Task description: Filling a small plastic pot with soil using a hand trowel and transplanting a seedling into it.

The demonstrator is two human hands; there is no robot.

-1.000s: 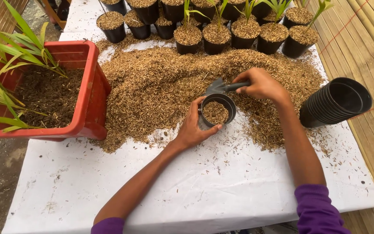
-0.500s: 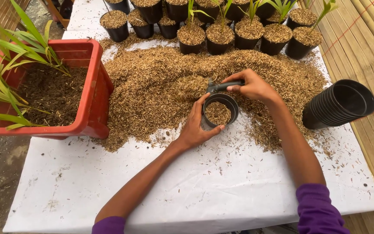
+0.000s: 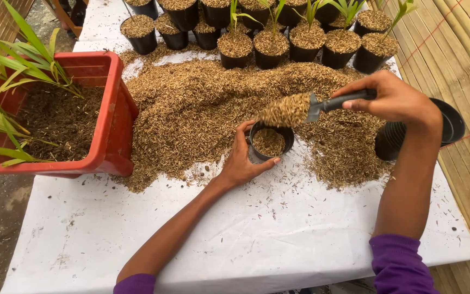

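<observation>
Black plastic pot (image 3: pixel 270 141) stands upright on the white table cover (image 3: pixel 278 234), partly filled with brown husk, and the left hand (image 3: pixel 240 158) curls around its near-left side, thumb along the near rim and fingers wrapped over the far-left wall, so the grasp is a loose half-circle touching the pot rather than a tight clamp. Both forearms run up from purple sleeves (image 3: pixel 398 264) at the near edge of the table. Just above and slightly beyond that grip, a small grey trowel (image 3: pixel 314 107) hangs over the pot's far rim, its blade heaped with husk and tilted toward the left. The right hand (image 3: pixel 395 100) is closed firmly round the trowel's dark handle, fingers folded over it and thumb underneath, raised clear of the table and well to the right of the pot. Right behind that hand and partly hidden by the wrist lies a stack of empty black pots (image 3: pixel 447 122) on its side, mouth facing up and right. Around and beyond the held pot spreads a wide heap of loose husk (image 3: pixel 191 109), touching the pot's far side. Well to the left of the left hand sits a red plastic crate (image 3: pixel 118 109) holding dark soil and green-leaved seedlings (image 3: pixel 12 81). Farthest off, past the heap, stands a row of filled black pots (image 3: pixel 270 46), several with small green shoots.
</observation>
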